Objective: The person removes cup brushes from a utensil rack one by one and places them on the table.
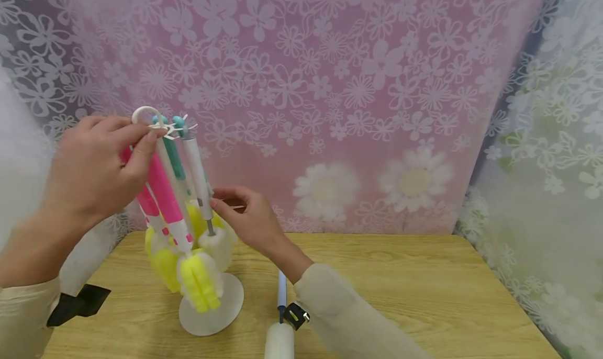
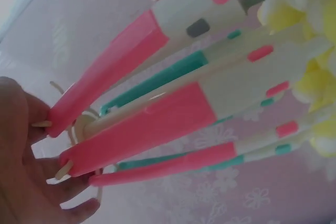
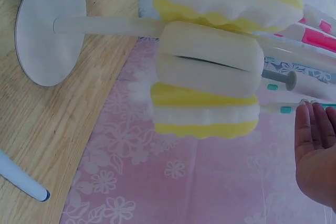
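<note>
A bottle-brush stand with a round white base (image 1: 231, 301) holds several sponge brushes hanging from its top hooks. My left hand (image 1: 94, 165) pinches the white hook ring (image 1: 146, 109) at the top, beside the pink-handled brushes (image 1: 165, 197). In the left wrist view its fingers (image 2: 79, 211) lie behind the pink handle ends. On the right side hangs a brush with a white handle (image 1: 194, 165) and a white sponge head (image 3: 210, 56). My right hand (image 1: 256, 217) is beside it, fingertips against a green-and-white handle (image 3: 286, 109), fingers fairly straight in the right wrist view.
A light-blue-handled brush (image 1: 281, 291) with a white sponge head (image 1: 280, 343) lies on the wooden table (image 1: 377, 291), partly behind my right sleeve. A pink floral curtain (image 1: 330, 113) hangs behind the table. Black straps (image 1: 80, 304) sit at my wrists.
</note>
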Available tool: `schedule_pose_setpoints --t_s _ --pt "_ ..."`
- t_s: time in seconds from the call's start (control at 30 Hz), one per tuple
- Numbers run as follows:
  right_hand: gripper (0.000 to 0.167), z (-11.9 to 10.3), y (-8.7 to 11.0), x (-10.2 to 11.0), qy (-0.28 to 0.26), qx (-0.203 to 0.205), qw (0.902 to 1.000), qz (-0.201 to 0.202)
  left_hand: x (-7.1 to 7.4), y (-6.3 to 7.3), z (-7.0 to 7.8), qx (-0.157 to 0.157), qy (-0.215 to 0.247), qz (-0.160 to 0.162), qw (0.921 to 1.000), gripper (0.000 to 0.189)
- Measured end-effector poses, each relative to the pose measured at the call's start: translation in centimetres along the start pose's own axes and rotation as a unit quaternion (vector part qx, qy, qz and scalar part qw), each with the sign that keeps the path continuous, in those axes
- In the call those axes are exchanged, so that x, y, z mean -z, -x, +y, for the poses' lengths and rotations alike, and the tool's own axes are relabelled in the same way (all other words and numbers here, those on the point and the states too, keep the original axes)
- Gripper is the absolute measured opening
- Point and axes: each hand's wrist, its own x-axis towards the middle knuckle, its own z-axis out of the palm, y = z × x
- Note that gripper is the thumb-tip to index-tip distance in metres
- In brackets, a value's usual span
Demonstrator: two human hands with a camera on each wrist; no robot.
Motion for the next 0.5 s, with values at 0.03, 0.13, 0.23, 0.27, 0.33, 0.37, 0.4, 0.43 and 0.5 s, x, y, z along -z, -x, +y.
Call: schedule_pose_setpoints --t_s 0.03,0.13,0.23,0.27,0.33,0.37,0.4,0.43,0.5 --pt "0.030 -0.1 0.0 -0.1 0.000 0.000 1.0000 -0.001 0.2 -0.1 -0.2 -0.010 -0.001 -0.011 0.9999 0.033" --pt "0.031 -0.3 -0.1 -0.4 0.012 -0.007 0.9999 -0.003 0.8 -0.3 -1.0 -0.029 0.006 -0.054 0.9981 0.031" --pt "0.033 -0.5 -0.3 -0.6 0.017 -0.011 0.9998 -0.002 1.3 -0.6 -1.7 -0.030 0.023 -0.094 0.9949 0.030" --pt "0.034 -0.5 -0.3 -0.7 0.018 -0.012 0.9998 -0.002 1.4 -0.7 -1.9 -0.028 0.026 -0.106 0.9936 0.031" --pt "0.035 -0.6 -0.4 -0.9 0.019 -0.015 0.9997 0.000 1.5 -0.8 -2.1 -0.020 0.031 -0.124 0.9916 0.034" --pt "0.035 -0.6 -0.4 -1.0 0.019 -0.017 0.9997 -0.001 1.6 -0.8 -2.1 -0.017 0.031 -0.131 0.9907 0.035" --pt "0.034 -0.6 -0.4 -1.1 0.017 -0.020 0.9996 -0.002 1.6 -0.8 -2.1 -0.013 0.030 -0.136 0.9902 0.037" --pt "0.034 -0.7 -0.5 -1.2 0.016 -0.023 0.9996 -0.002 1.6 -0.8 -2.0 -0.008 0.030 -0.141 0.9895 0.039" --pt "0.034 -0.7 -0.5 -1.5 0.011 -0.026 0.9996 -0.004 1.5 -0.7 -1.8 0.003 0.034 -0.148 0.9883 0.042"
